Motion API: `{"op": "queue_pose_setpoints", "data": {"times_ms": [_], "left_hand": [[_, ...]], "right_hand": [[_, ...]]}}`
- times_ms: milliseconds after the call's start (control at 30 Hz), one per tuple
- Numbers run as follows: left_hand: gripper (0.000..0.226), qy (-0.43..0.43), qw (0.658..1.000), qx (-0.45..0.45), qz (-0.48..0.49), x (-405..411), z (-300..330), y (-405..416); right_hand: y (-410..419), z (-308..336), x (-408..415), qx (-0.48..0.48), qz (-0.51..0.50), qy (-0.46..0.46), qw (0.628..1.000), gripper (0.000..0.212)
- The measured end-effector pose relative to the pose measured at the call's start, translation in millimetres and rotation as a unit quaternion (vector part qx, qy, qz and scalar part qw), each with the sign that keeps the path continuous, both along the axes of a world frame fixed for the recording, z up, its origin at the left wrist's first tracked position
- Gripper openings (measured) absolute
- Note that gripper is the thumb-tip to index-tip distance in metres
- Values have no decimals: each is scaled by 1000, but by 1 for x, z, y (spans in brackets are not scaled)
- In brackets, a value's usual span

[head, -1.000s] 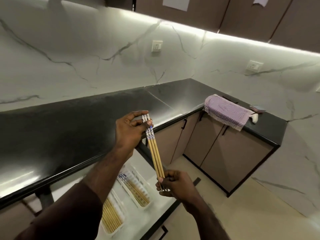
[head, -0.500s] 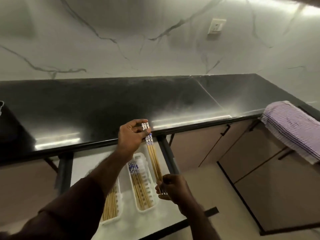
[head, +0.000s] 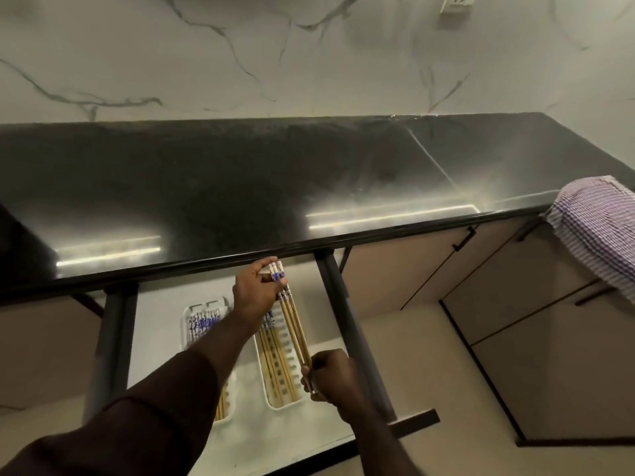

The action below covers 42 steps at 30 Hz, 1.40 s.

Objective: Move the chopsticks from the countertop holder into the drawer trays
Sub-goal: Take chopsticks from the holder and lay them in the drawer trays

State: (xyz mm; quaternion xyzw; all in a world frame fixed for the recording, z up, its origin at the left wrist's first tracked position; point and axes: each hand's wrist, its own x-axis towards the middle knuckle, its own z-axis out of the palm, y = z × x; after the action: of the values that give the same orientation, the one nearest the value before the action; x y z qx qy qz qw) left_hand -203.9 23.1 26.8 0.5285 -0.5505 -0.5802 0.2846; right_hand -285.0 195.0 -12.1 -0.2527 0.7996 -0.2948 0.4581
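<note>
A small bundle of bamboo chopsticks (head: 292, 317) with blue-and-white tops hangs over the open drawer (head: 240, 451). My left hand (head: 256, 292) pinches the patterned top ends just below the counter edge. My right hand (head: 331, 374) grips the plain lower tips. The bundle lies above the right white tray (head: 292, 401), which holds several chopsticks. A left white tray (head: 187, 317) also holds several; my left forearm hides most of it. No countertop holder is in view.
The black countertop (head: 240, 187) runs across the view, with a marble wall behind. A striped purple cloth (head: 598, 228) hangs over the counter edge at right. Dark drawer rails (head: 354, 338) flank the drawer; beige cabinet doors (head: 446, 266) stand to the right.
The view swung down and left toward the drawer. Both hands lowered the chopstick bundle from above the counter edge to just over the right tray.
</note>
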Motion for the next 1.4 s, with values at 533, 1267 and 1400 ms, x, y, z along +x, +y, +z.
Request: {"op": "queue_pose_setpoints", "data": {"times_ms": [533, 1267, 1400], "left_hand": [[30, -73, 982, 170, -42, -3, -116, 5], [56, -202, 963, 157, -82, -17, -141, 5], [54, -259, 953, 126, -93, -21, -143, 6]], "right_hand": [[-30, -53, 1, 157, 79, 132, 975, 20], [-49, -69, 31, 173, 151, 263, 937, 47], [-50, -74, 35, 165, 150, 248, 943, 45]]}}
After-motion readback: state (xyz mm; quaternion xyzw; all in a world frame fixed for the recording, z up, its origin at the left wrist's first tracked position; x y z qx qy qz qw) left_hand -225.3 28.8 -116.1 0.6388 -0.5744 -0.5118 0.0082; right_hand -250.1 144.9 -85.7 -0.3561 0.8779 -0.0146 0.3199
